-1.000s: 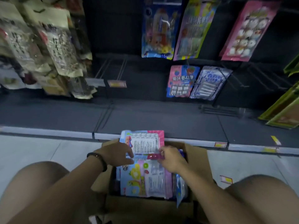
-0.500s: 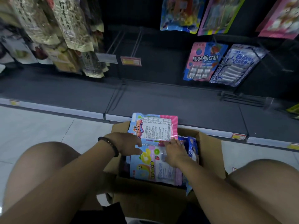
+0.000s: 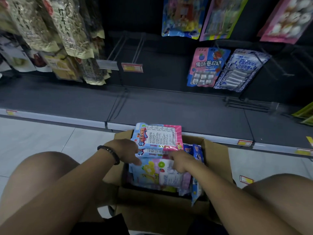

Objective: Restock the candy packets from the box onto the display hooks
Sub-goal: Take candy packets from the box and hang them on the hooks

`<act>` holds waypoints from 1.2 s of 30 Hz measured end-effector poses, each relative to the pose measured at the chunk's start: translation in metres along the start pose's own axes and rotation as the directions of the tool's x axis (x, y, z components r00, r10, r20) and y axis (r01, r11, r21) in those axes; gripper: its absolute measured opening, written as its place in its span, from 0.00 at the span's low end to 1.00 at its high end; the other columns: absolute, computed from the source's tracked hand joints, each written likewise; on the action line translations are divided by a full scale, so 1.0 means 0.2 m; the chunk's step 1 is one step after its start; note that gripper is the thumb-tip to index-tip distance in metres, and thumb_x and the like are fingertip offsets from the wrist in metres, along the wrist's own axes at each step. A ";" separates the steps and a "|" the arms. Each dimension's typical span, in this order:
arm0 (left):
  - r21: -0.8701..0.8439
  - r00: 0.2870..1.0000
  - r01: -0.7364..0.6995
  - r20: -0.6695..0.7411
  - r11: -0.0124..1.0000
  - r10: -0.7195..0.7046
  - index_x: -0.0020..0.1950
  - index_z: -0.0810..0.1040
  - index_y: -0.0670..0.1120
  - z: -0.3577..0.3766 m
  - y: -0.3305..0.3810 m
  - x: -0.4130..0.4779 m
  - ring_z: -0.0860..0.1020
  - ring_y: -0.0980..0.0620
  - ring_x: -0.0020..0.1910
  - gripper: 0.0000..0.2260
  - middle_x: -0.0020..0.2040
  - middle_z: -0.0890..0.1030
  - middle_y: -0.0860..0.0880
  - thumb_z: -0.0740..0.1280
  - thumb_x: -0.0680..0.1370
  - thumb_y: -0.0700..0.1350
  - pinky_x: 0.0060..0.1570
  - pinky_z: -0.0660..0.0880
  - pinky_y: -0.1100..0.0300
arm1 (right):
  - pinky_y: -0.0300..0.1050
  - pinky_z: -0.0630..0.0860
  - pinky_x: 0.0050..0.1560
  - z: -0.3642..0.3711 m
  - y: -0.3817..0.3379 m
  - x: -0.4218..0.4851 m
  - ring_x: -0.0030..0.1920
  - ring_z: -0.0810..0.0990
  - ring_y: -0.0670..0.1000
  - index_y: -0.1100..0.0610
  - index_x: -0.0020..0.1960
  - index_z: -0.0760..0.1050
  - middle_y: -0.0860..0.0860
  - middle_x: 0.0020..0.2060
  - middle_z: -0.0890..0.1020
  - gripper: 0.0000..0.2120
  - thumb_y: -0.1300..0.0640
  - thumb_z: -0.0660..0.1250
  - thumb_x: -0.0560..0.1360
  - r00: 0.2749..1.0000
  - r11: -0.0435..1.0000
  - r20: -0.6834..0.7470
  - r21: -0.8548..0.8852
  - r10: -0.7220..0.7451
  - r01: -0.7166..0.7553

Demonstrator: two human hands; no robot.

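At the far left, beige snack bags hang in a dense row above the left end of the dark shelf. Just right of them two display hooks stick out bare, each with a price tag at its tip.

Below, on the tiled floor against the front edge of the shelf, an open cardboard box stands between the person's knees. The left hand (a dark bracelet sits on its wrist) reaches over the left wall of the box. Its fingers are stretched out and rest on the left edge of the candy packets; it holds nothing closed.

The candy packets are inside the box. One blue and pink packet leans at the far edge of the box with its white label side toward the camera, and a packet with a yellow flower lies flat in the middle.

The right hand lies on the packets near the middle of the box, fingers bent down. I cannot tell whether it pinches a packet or only touches.

Above the right end of the shelf hang a pink and blue candy bag and, just beside it, a blue and white bag.
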State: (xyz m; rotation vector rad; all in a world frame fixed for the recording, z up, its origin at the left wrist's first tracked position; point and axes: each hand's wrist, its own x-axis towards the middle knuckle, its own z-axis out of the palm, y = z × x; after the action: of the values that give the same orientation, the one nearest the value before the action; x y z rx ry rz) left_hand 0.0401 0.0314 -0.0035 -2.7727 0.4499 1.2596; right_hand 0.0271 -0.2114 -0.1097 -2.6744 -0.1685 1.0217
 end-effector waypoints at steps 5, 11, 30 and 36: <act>-0.114 0.999 0.031 0.012 0.993 -0.030 0.60 0.82 0.41 -0.01 0.02 -0.03 0.72 0.54 0.33 0.26 0.39 0.76 0.50 0.64 0.82 0.64 0.35 0.67 0.63 | 0.46 0.68 0.37 -0.20 0.06 -0.09 0.40 0.74 0.49 0.52 0.40 0.68 0.48 0.40 0.76 0.16 0.59 0.75 0.76 0.980 0.980 -0.186 0.173 -0.067 0.099; -0.585 0.982 -0.171 -0.169 0.793 0.088 0.76 0.68 0.51 -0.04 0.13 -0.05 0.86 0.50 0.50 0.31 0.66 0.80 0.49 0.67 0.79 0.66 0.48 0.80 0.57 | 0.47 0.65 0.37 -0.30 0.04 -0.26 0.34 0.69 0.46 0.59 0.40 0.68 0.51 0.33 0.73 0.19 0.57 0.79 0.73 0.887 0.838 -0.448 0.438 -0.109 0.325; -0.847 0.866 -0.390 -0.471 0.361 -0.168 0.63 0.80 0.62 -0.06 0.28 -0.04 0.87 0.42 0.45 0.11 0.52 0.88 0.48 0.61 0.85 0.51 0.50 0.83 0.39 | 0.47 0.70 0.74 -0.31 -0.07 -0.39 0.69 0.70 0.46 0.42 0.70 0.73 0.42 0.65 0.66 0.24 0.49 0.74 0.77 0.758 0.871 -0.652 0.354 -0.032 0.341; -0.842 0.865 -0.432 -0.488 0.324 -0.116 0.60 0.80 0.61 -0.06 0.20 0.04 0.84 0.47 0.60 0.10 0.60 0.86 0.51 0.66 0.79 0.52 0.64 0.79 0.38 | 0.42 0.77 0.66 -0.46 0.11 -0.47 0.65 0.76 0.41 0.27 0.79 0.59 0.40 0.68 0.65 0.51 0.54 0.85 0.68 0.786 0.716 -0.618 0.544 -0.010 0.437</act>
State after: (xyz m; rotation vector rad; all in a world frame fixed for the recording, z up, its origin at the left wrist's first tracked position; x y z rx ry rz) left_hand 0.0416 -0.0104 0.0007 -4.2293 -0.1126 1.0007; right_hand 0.0199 -0.2716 0.0092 -2.0711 -0.0062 0.0816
